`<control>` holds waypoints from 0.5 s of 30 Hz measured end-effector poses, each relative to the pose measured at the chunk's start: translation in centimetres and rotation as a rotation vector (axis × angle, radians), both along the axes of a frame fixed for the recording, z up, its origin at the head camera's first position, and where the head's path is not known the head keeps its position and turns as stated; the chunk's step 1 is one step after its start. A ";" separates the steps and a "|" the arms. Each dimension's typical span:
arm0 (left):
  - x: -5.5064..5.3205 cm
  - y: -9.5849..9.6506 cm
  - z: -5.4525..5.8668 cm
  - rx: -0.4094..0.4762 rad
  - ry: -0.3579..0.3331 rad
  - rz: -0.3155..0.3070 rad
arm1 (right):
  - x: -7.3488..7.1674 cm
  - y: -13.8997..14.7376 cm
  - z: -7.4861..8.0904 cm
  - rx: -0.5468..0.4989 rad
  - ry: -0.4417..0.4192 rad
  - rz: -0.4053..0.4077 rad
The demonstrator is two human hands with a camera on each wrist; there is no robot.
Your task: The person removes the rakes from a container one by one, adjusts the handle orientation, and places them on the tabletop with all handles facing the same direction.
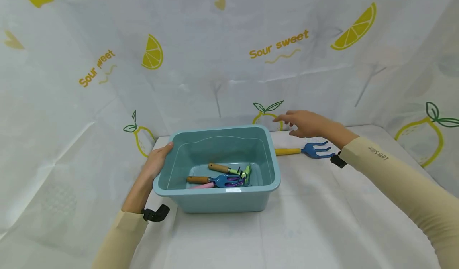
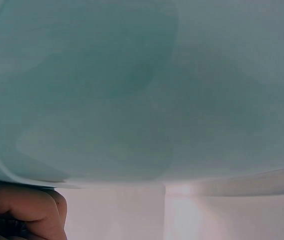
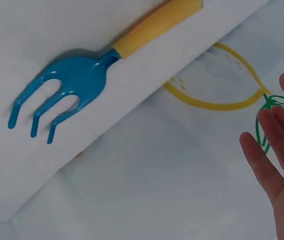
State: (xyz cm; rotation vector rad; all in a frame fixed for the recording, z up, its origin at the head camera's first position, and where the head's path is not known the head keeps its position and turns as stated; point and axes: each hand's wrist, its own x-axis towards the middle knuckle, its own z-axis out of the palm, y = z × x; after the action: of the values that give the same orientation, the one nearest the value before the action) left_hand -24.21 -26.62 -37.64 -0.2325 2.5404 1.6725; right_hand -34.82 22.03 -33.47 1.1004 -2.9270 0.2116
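A blue-green plastic basin stands on the white cloth in the head view. My left hand grips its left rim, thumb over the edge; curled fingers show under the rim in the left wrist view. Several small garden tools lie inside: a blue hand fork with a wooden handle, a light green tool, and pink and purple parts partly hidden. Right of the basin lies a blue hand fork with a yellow handle. Above it hovers my right hand, fingers spread loosely, touching nothing.
White cloth covers the table. Behind and at the sides rises a lemon-printed white sheet. The yellow handle's near end reaches the basin's right side.
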 end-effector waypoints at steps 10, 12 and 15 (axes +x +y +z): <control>0.3 0.2 0.1 -0.009 0.029 0.005 | 1.4 -1.8 4.7 -0.008 0.085 0.038; 0.3 0.2 0.0 -0.009 0.030 0.007 | 1.8 -2.5 5.4 -0.007 0.100 0.058; 0.4 0.2 0.0 -0.017 0.031 0.003 | 2.3 -3.8 6.2 0.001 0.125 0.100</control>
State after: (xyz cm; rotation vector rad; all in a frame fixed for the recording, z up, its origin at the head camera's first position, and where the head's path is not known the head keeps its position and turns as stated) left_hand -23.85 -26.40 -37.62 -0.2127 2.5789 1.6694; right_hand -32.50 18.24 -27.24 1.2143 -2.7669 0.1374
